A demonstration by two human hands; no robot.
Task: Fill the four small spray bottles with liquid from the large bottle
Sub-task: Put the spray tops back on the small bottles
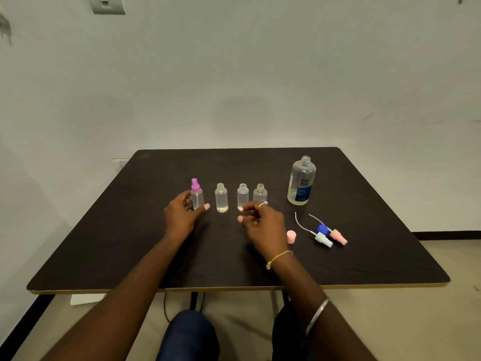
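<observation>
Four small clear bottles stand in a row on the dark table. The leftmost bottle wears a purple spray top, and my left hand curls around its base. The second bottle, third bottle and fourth bottle stand uncapped with liquid in them. My right hand hovers just in front of the third and fourth bottles, fingers loosely bent and holding nothing. The large labelled bottle stands uncapped at the back right, about half full.
Three loose spray heads, blue, white and pink, lie with their dip tubes right of my right hand. A pink cap stands beside my wrist. The table's front edge is near my knees; a white wall is behind.
</observation>
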